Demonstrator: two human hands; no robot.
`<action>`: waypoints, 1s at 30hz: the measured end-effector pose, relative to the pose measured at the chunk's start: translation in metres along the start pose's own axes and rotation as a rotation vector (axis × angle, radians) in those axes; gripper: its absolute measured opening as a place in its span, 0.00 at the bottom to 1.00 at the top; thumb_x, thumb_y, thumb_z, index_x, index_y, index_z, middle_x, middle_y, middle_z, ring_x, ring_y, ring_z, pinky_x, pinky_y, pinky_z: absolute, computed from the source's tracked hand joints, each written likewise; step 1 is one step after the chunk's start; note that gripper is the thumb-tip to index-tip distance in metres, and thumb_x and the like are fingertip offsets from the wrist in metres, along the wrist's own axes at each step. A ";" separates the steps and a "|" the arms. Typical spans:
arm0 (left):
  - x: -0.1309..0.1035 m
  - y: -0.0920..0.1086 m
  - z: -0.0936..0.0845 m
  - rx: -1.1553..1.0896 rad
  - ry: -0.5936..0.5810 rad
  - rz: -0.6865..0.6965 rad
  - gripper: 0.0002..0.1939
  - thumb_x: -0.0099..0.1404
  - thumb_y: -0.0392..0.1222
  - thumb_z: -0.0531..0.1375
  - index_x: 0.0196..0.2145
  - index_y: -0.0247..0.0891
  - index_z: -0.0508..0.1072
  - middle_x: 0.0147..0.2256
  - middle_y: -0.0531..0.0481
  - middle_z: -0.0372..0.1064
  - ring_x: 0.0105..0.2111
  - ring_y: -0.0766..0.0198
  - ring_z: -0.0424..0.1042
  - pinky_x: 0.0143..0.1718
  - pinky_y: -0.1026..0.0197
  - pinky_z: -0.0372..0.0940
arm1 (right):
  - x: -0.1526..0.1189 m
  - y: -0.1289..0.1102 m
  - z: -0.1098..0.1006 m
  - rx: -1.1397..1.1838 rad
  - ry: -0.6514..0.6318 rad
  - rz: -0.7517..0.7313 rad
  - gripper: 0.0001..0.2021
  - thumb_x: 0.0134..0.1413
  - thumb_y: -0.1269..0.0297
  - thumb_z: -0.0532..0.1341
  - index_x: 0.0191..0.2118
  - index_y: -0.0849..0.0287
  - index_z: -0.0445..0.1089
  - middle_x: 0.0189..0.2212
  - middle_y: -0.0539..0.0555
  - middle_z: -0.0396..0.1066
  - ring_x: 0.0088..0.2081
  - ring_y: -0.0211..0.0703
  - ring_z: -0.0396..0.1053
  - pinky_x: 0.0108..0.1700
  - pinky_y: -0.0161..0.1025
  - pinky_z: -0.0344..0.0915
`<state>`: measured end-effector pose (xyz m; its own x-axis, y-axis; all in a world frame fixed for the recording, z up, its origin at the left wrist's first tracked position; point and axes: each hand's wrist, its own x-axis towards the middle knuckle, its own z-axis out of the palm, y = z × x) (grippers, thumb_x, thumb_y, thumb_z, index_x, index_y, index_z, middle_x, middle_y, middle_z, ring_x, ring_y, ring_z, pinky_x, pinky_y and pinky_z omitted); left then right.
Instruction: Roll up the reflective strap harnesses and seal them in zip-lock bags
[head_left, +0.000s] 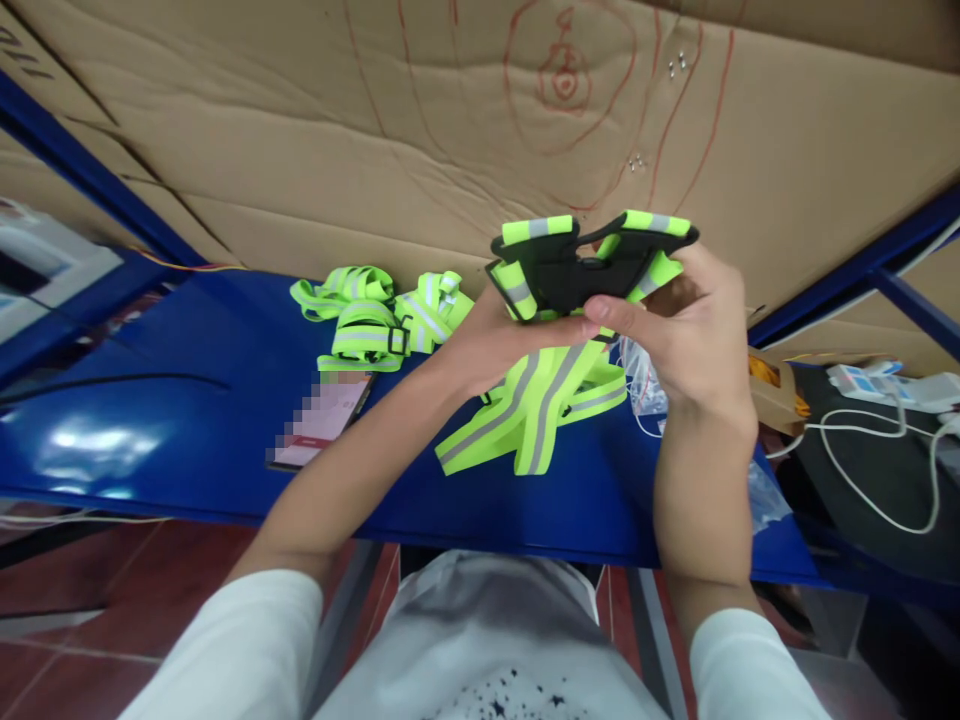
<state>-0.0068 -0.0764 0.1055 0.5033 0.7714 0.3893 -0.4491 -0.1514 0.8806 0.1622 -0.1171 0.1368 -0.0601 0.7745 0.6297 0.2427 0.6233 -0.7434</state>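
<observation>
A black plate [570, 275] with slots, threaded with neon yellow-green reflective straps, is held up over the table. My left hand [499, 335] grips its lower left side, fingers partly hidden behind it. On the right, my right hand [686, 320] pinches the plate with the thumb on its lower edge. Neon straps [536, 400] with grey stripes hang below the plate and rest on the blue table [225, 420]. Left of my left hand lie several rolled reflective straps [367, 325] with black buckles.
A phone-like flat object [322, 420] lies by the left forearm. Clear plastic bags [643, 385] are beside the right wrist. A small cardboard box [776, 390], white cables [862, 415] and a black round surface [870, 490] are at the right. Cardboard [300, 130] stands behind.
</observation>
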 end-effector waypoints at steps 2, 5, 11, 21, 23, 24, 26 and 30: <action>-0.003 -0.001 0.002 -0.165 -0.138 -0.141 0.27 0.55 0.46 0.78 0.51 0.38 0.80 0.54 0.44 0.80 0.57 0.43 0.78 0.60 0.43 0.74 | 0.000 0.002 0.002 -0.018 0.092 -0.047 0.20 0.51 0.52 0.77 0.49 0.50 0.79 0.47 0.50 0.81 0.50 0.53 0.79 0.53 0.50 0.80; -0.006 -0.002 0.001 -0.326 -0.355 -0.350 0.21 0.62 0.46 0.74 0.50 0.36 0.81 0.51 0.38 0.81 0.52 0.40 0.81 0.54 0.44 0.77 | 0.001 0.000 -0.005 -0.078 0.139 -0.180 0.15 0.52 0.54 0.77 0.46 0.46 0.81 0.44 0.49 0.82 0.49 0.53 0.80 0.53 0.52 0.81; -0.008 0.008 -0.003 -0.367 -0.422 -0.340 0.28 0.59 0.59 0.74 0.52 0.42 0.82 0.51 0.42 0.82 0.57 0.38 0.78 0.56 0.43 0.76 | 0.003 -0.009 -0.023 -0.284 0.000 -0.435 0.12 0.61 0.65 0.71 0.46 0.38 0.83 0.46 0.43 0.83 0.49 0.49 0.81 0.58 0.51 0.76; -0.007 0.031 -0.015 -0.249 -0.166 -0.268 0.07 0.65 0.42 0.66 0.39 0.37 0.81 0.42 0.46 0.82 0.59 0.42 0.77 0.64 0.39 0.70 | -0.007 -0.024 -0.018 -0.535 -0.348 -0.261 0.31 0.70 0.67 0.57 0.71 0.27 0.60 0.73 0.31 0.57 0.75 0.49 0.55 0.80 0.51 0.52; -0.005 0.032 -0.018 -0.197 -0.097 -0.280 0.07 0.61 0.37 0.67 0.39 0.37 0.81 0.41 0.47 0.82 0.58 0.42 0.77 0.63 0.40 0.70 | -0.004 -0.024 -0.028 -0.374 -0.502 -0.168 0.33 0.68 0.59 0.63 0.73 0.27 0.57 0.75 0.32 0.51 0.78 0.51 0.48 0.80 0.53 0.50; -0.004 0.031 -0.019 -0.181 -0.084 -0.281 0.10 0.58 0.36 0.69 0.39 0.37 0.81 0.41 0.47 0.82 0.58 0.41 0.78 0.62 0.40 0.71 | -0.002 -0.021 -0.032 -0.275 -0.526 -0.145 0.35 0.65 0.54 0.66 0.73 0.28 0.56 0.75 0.33 0.51 0.78 0.52 0.48 0.80 0.55 0.52; -0.003 0.027 -0.020 -0.163 -0.098 -0.282 0.14 0.55 0.38 0.73 0.40 0.37 0.82 0.43 0.46 0.83 0.58 0.40 0.78 0.60 0.41 0.72 | 0.000 -0.014 -0.038 -0.136 -0.445 -0.132 0.38 0.62 0.50 0.69 0.73 0.30 0.56 0.75 0.38 0.54 0.77 0.54 0.51 0.78 0.57 0.57; -0.004 0.018 -0.018 -0.123 -0.095 -0.255 0.17 0.52 0.37 0.76 0.41 0.38 0.83 0.46 0.47 0.83 0.57 0.43 0.78 0.60 0.45 0.72 | 0.003 0.004 -0.029 -0.205 -0.294 -0.067 0.32 0.58 0.56 0.73 0.66 0.42 0.69 0.66 0.48 0.70 0.69 0.55 0.66 0.75 0.59 0.61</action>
<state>-0.0302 -0.0710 0.1155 0.6754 0.7130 0.1886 -0.3829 0.1204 0.9159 0.1911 -0.1157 0.1425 -0.3505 0.7496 0.5615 0.4165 0.6617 -0.6234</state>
